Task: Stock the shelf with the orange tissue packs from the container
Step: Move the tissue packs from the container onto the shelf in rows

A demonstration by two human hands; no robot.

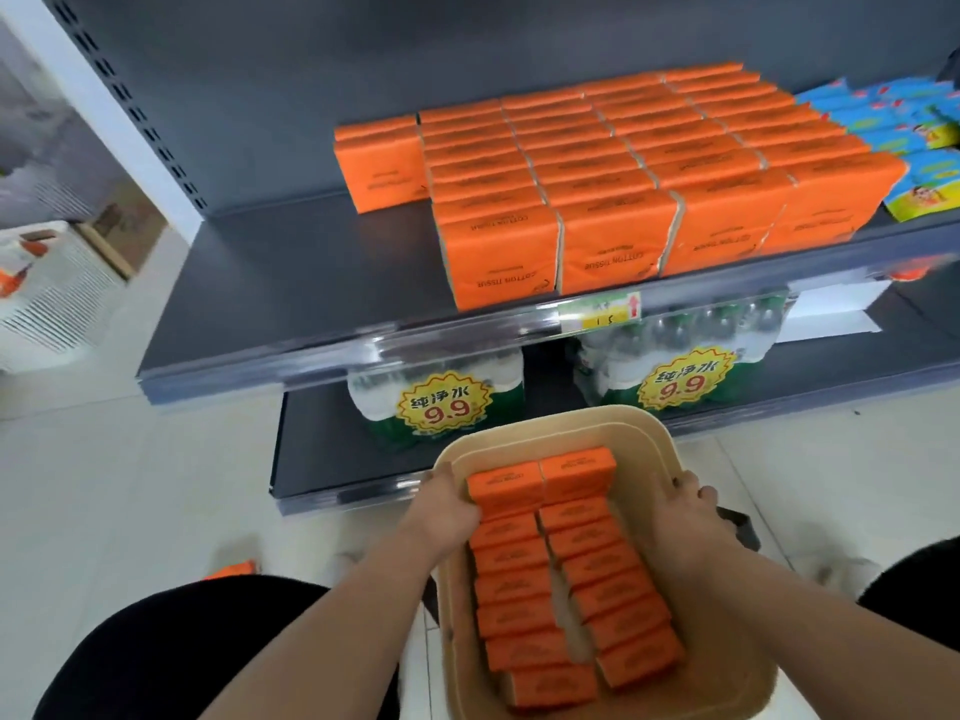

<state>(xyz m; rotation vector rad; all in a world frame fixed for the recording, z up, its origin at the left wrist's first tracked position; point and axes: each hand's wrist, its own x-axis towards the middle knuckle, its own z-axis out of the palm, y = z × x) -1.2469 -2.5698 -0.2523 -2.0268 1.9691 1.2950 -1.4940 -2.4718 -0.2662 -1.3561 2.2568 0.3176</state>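
Observation:
A tan container (644,449) stands on the floor between my knees, holding two rows of orange tissue packs (613,600). The two packs at its far end sit higher than the others. My left hand (447,511) is inside the container, its fingers curled around the left end of the raised far-left pack (506,488). My right hand (685,506) grips the container's right wall. Above, the dark grey shelf (311,283) carries several rows of stocked orange packs (608,174), filling its middle and right.
The shelf's left part is bare. Blue and yellow packs (924,184) sit at the shelf's far right. Shrink-wrapped water bottles (441,402) stand on the lower shelf. A white crate (47,293) is at left, and one orange pack (234,569) lies on the floor.

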